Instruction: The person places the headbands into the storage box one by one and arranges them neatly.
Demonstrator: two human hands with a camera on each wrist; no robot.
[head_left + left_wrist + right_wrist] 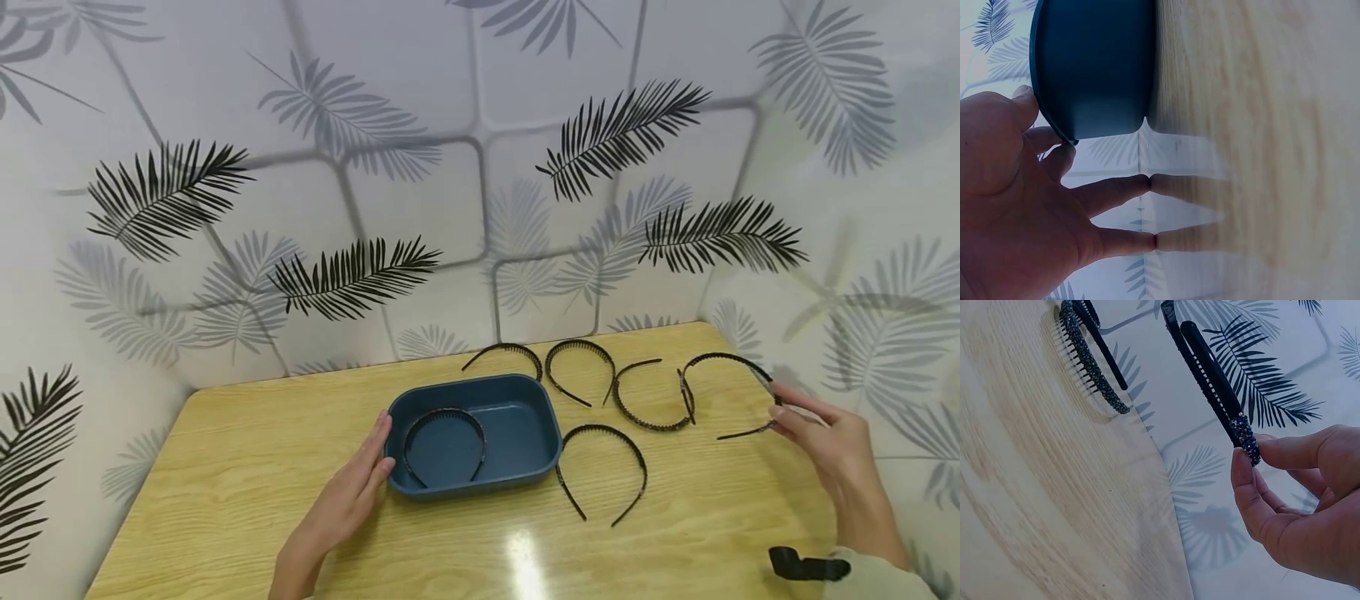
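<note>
My left hand (pixel 347 498) rests against the left end of a dark blue rectangular bin (pixel 519 429). In the left wrist view its thumb and nearest fingers touch the bin's rim, while the other two fingers (pixel 1119 240) stretch straight toward the table. Inside the bin lies a black toothed headband (pixel 447 412). At the far right my right hand (pixel 838 454) pinches another black headband (pixel 1210 384) between thumb and fingers, on a sparkly beaded part. That headband is raised above the table, its open side toward the lower left in the head view.
Several more black headbands lie on the wooden table (pixel 262 467): one (pixel 637 462) beside the bin's right end, others (pixel 581 343) behind it and toward the right. One (pixel 652 427) lies close to the held headband. A leaf-patterned wall covering (pixel 420 200) borders the table.
</note>
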